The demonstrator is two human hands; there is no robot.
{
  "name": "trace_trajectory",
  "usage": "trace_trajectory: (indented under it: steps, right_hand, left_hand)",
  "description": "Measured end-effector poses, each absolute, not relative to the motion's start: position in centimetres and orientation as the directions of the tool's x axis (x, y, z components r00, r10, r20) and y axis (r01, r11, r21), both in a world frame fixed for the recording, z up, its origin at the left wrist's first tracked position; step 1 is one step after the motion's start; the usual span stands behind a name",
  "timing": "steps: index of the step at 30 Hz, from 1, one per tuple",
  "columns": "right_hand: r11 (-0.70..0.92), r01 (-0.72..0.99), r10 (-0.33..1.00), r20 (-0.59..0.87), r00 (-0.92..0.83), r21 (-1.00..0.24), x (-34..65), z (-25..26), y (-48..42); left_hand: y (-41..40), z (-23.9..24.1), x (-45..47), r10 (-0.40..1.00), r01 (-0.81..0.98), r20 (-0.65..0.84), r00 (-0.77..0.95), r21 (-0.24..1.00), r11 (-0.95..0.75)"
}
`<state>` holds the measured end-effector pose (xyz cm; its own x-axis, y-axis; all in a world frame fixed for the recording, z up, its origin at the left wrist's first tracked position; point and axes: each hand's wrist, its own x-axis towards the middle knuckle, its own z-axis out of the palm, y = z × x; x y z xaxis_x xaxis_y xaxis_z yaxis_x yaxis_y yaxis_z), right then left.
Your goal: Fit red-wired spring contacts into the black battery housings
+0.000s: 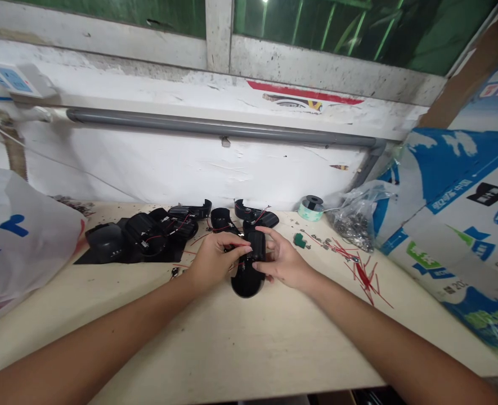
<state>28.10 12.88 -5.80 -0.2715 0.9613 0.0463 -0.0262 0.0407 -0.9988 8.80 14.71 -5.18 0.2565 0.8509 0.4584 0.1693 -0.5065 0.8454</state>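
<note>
A black plastic shell with a battery compartment [249, 270] rests on the pale workbench [232, 343] at centre. My left hand [212, 260] pinches a thin red wire at the shell's top left. My right hand [283, 260] grips the shell's right side, fingers curled around it. Behind my hands lie several more black shells [147, 236] with red wires, some on a black mat.
A white plastic bag [16, 236] sits at the left. A tape roll [310, 207], a clear bag of small metal parts [356, 216], a small green part [300, 241] and loose red wires [364, 275] lie to the right. A blue-and-white carton [460, 225] stands at far right. A wall is behind.
</note>
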Motion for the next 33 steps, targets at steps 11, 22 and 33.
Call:
trace_trajectory:
  steps: [11, 22, 33]
  right_hand:
    - [-0.035, -0.177, 0.954, 0.020, -0.300, -0.984, 27.91, -5.81, 12.81]
    - [-0.033, -0.153, 0.956, 0.013, -0.293, -0.988, 27.77, -5.74, 12.81]
    - [-0.017, -0.129, 0.961, 0.020, -0.277, -0.991, 27.65, -5.86, 12.79]
  left_hand:
    - [14.34, -5.09, 8.69, 0.791, 0.265, 0.515, 0.330, 0.753, -0.602]
    - [13.97, -4.85, 8.84, 0.764, 0.332, 0.536, 0.359, 0.692, -0.641]
    - [13.72, -4.69, 9.02, 0.767, 0.354, 0.539, 0.349, 0.682, -0.640]
